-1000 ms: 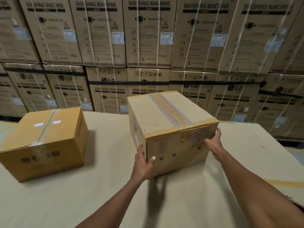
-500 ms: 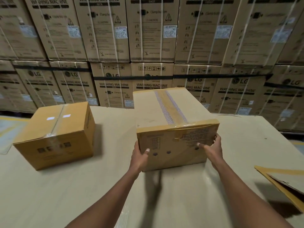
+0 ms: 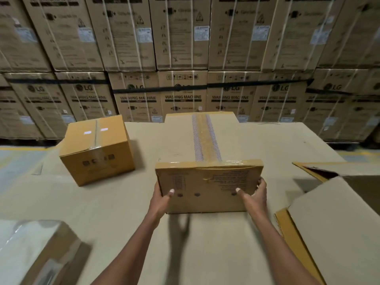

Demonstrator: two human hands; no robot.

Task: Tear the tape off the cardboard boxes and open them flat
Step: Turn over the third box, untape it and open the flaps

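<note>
A sealed cardboard box [image 3: 205, 177] stands in the middle of the cardboard-covered table [image 3: 123, 212]. A strip of brown tape [image 3: 205, 138] runs down the middle of its top and over the near edge. My left hand [image 3: 161, 197] grips the box's near left corner, thumb on the front face. My right hand [image 3: 254, 194] grips the near right corner the same way. A second sealed box [image 3: 96, 149], taped with clear tape, stands on the table to the left, apart from both hands.
An opened cardboard box [image 3: 333, 219] with raised flaps lies at the right edge. Another box wrapped in clear film [image 3: 35, 251] sits at the lower left. A wall of stacked washing machine cartons [image 3: 185, 58] rises behind the table.
The box has turned so its front face squares toward me and has come closer. My view dropped back, bringing the opened box on the right and the wrapped box at lower left into sight.
</note>
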